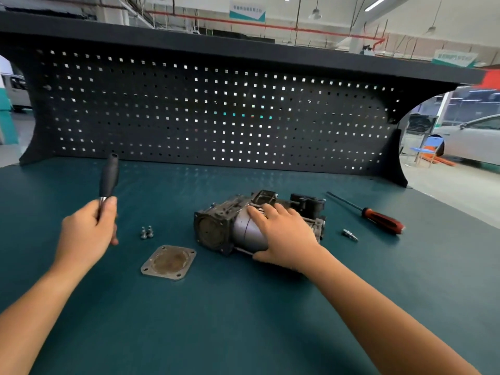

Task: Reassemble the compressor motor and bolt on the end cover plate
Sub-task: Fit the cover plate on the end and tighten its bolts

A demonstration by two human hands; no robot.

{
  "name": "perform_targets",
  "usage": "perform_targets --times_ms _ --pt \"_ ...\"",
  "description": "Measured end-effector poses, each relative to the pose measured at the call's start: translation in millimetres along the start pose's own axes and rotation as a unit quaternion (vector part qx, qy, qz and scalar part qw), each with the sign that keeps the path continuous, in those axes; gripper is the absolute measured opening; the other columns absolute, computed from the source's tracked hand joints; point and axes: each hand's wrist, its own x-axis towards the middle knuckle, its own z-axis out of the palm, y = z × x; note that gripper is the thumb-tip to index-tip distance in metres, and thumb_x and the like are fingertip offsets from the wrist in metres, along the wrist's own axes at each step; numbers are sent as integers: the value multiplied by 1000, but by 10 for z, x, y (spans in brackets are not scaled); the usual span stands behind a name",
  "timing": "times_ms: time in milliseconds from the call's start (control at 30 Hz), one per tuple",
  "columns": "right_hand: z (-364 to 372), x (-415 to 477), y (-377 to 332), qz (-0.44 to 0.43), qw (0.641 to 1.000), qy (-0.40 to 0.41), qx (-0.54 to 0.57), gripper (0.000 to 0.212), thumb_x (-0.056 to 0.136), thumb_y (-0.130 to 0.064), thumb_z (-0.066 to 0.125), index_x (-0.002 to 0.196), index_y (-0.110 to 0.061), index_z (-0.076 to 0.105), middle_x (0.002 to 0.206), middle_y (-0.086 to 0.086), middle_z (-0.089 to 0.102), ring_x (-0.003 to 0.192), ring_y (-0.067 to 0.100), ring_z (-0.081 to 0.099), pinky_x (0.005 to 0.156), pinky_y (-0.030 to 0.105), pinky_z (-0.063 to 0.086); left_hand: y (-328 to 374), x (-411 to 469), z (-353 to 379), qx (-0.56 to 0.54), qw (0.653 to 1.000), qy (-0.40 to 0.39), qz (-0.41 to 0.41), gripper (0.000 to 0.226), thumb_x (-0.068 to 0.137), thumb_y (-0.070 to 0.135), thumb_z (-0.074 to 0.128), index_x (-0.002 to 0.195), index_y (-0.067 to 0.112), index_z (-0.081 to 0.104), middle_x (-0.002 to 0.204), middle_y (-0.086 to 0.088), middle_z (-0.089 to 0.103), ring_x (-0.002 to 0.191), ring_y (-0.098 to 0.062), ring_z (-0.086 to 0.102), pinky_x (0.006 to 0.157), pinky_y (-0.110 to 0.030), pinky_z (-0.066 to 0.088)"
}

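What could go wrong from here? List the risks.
Only two silver bolts lie by the square grey four-hole cover plate; it may seat unevenly. The black-handled tool, held by its shaft in the left hand, could slip. The grimy grey compressor, gripped by the right hand, could roll.

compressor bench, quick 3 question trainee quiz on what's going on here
1. True or false: the end cover plate is already bolted onto the compressor.
2. How many loose bolts sit near the plate?
3. Fill in: the ___ hand holds the black-handled driver.

Key: 1 false, it lies flat on the bench mat. 2 two. 3 left hand.
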Motion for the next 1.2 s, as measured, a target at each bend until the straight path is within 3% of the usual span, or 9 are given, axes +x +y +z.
perform_targets --times_ms 167,367,567,733,833,933,1033,1133,1200 --pt "-92 48 247 -56 997 -37 34 97 77 -58 64 150 -22 12 149 5 32 135 23 32 108 38 26 21 -28 -9 -22 999 -20 -11 41 85 55 37 63 22 50 52 7 60 38 -4 55 43 -19 40" --pt "-30 142 525 -43 994 -86 53 96 76 -56 66 148 -39 5 157 -6 14 144 17 9 111 57 -4 78 -49 -31 -31 999 -26 -18 39 96 34 43 64 13 50 45 -1 52 37 -6 53 56 -33 48" --pt "125 187 685 25 998 -50 19 90 82 -49 64 146 -46 1 158 -5 -3 145 16 3 110 59 -7 154 -66 -57 26 999 -44 -16 39 97 33 42 65 13 50 47 -3 55 41 -10 58 41 -11 35" --pt "209 146 525 79 995 -31 50 78 91 -34 53 149 -34 2 159 -1 -1 145 17 2 113 52 -5 127 -39 -65 122 988 -94 -28 34 97 35 42 70 15 48 51 -4 57 45 -16 62 52 -27 43" --pt "152 72 166 49 980 138 136 63 86 -17 58 144 -13 34 154 11 21 139 26 28 114 47 13 63 -9 -72 181 976 -115 -42 23 95 37 44 83 17 47 56 -4 61 45 -15 62 54 -30 44" --pt "41 -11 -358 -65 925 287 239 31 76 -8 65 106 -1 67 112 15 65 98 29 65 82 34 53 7 23 -65 222 964 -132 -67 20 95 35 47 85 18 49 61 -2 63 53 -18 63 54 -28 43" --pt "102 62 -865 -173 950 128 225 30 89 -25 55 112 -8 63 117 12 60 104 30 58 83 41 51 -2 45 -48 329 933 -137 -49 25 94 35 51 80 14 54 80 -8 60 69 -28 55 58 -32 38" --pt "196 228 -1113 -146 959 -3 242 47 91 -43 54 131 -18 51 147 9 35 131 28 35 104 37 35 -5 59 -17 367 919 -136 -42 28 93 34 53 92 8 64 103 -15 55 88 -36 56 65 -33 37" --pt "216 324 -1133 -115 950 -57 285 56 90 -50 52 137 -20 44 149 8 33 136 26 30 106 34 31 -21 62 3 381 909 -157 -59 30 93 35 53 95 7 66 105 -14 55 91 -36 57 66 -32 37"
